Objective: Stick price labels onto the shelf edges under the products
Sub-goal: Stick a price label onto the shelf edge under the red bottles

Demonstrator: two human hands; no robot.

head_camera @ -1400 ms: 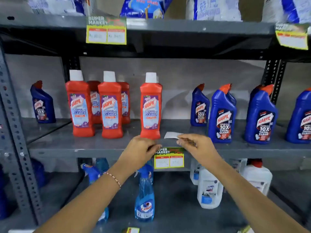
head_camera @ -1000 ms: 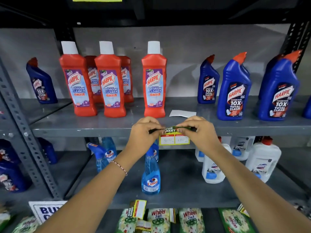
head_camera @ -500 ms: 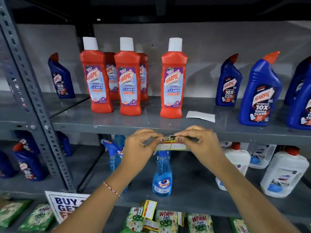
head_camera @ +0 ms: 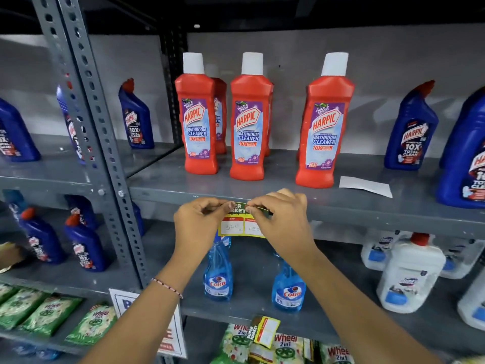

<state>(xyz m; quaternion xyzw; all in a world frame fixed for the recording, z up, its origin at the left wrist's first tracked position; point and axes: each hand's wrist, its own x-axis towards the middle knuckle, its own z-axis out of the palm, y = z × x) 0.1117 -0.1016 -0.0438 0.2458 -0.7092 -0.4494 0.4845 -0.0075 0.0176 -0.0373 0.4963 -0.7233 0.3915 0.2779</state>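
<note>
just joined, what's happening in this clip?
A person is fixing a price label to the front edge of the grey shelf, below the red Harpic bathroom cleaner bottles. The left hand and right hand both pinch its top edge against the shelf lip. A white backing slip lies on the shelf.

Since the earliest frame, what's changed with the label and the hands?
The price label, then flat on the shelf edge, now has its top pinched by left hand and right hand and sits further left, under the middle red bottle. The white backing paper stays on the shelf.
</note>
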